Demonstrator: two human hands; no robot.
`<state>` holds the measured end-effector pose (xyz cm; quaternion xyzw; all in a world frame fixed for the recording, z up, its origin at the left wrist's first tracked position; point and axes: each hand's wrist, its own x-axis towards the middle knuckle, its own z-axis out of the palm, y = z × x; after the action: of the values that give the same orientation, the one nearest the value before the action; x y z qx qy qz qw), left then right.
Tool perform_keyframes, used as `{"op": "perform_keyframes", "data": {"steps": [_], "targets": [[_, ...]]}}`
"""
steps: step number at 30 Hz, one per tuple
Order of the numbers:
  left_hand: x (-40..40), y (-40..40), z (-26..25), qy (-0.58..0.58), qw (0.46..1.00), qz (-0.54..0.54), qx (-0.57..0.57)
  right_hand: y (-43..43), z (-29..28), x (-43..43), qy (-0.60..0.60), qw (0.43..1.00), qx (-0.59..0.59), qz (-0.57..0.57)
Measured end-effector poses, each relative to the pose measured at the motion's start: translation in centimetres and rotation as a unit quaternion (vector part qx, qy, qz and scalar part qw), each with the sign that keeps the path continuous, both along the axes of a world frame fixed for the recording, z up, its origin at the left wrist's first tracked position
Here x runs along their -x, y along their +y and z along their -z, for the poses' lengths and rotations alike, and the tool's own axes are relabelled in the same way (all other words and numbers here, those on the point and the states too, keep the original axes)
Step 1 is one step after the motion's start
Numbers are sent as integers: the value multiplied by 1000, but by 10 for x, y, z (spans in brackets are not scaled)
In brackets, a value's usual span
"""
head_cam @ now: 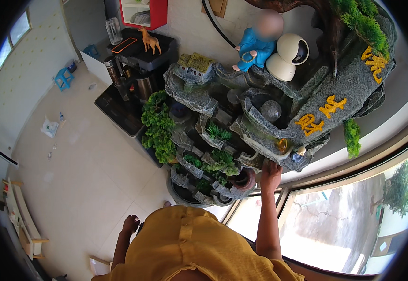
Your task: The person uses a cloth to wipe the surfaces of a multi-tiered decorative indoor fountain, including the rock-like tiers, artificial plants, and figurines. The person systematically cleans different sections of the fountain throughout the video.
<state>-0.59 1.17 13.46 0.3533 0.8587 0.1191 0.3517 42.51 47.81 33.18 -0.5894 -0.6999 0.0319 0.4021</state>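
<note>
Before me stands a tiered grey rockery fountain with artificial greenery. My right hand reaches up to its lower right edge, below a small figurine and an amber ball. The rock partly hides its fingers, so their grip cannot be made out. Just left of that hand is a reddish-brown pot set into the rockery. My left hand hangs low beside my yellow shirt, fingers curled; a small dark thing shows next to it, and whether it is held is unclear.
A robed figurine and a white camera-like device sit atop the rockery. Left of it, a black tea cabinet carries a kettle and a toy deer. Windows line the right; a blue stool stands far left.
</note>
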Motion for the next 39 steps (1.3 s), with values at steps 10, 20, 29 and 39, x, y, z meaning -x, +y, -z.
{"op": "perform_keyframes", "data": {"steps": [10, 20, 29, 39], "targets": [[-20, -5, 12, -185, 954, -233, 37, -12, -12, 15, -78, 997, 6, -10], [-7, -67, 114, -106, 985, -101, 87, -7, -14, 24, -73, 994, -17, -82], [9, -46, 99, -103, 982, -133, 84, -58, -69, 2, 208, 963, 63, -159], [14, -43, 102, -99, 982, -138, 83, -35, -155, 37, -111, 985, -69, -117]]}}
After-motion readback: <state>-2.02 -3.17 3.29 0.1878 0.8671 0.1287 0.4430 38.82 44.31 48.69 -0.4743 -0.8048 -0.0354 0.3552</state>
